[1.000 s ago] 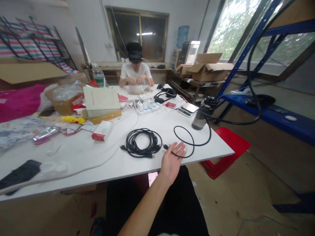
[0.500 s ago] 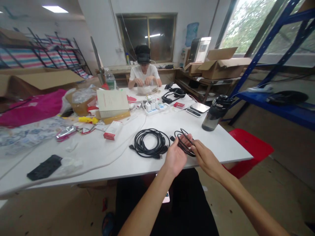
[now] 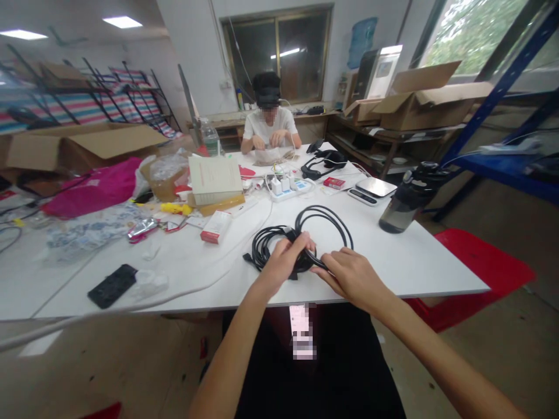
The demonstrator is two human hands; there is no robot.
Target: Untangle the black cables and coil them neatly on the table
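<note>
A looped black cable [image 3: 334,216] is held up in both hands over the near edge of the white table [image 3: 406,262]. My left hand [image 3: 286,256] pinches it at the left, close to its dark plug [image 3: 291,234]. Lower on the right side of the loop, my right hand [image 3: 351,270] is closed round the strands. Behind my left hand, a second coiled black cable [image 3: 261,244] lies on the table, partly covered by the hand and the held loop. On my lap rests a phone [image 3: 299,320] with a lit screen.
A dark water bottle [image 3: 399,203] stands at the right, by a small scale [image 3: 376,187]. Behind the cables is a white power strip [image 3: 288,191]. A red-and-white box [image 3: 216,227] and a black flat object [image 3: 112,286] lie left. Across the table sits a person [image 3: 269,125].
The held cable has opened into a wider loop and moved left, partly over the lying coil. My left hand has turned and closed on it. The camera view has shifted left.
</note>
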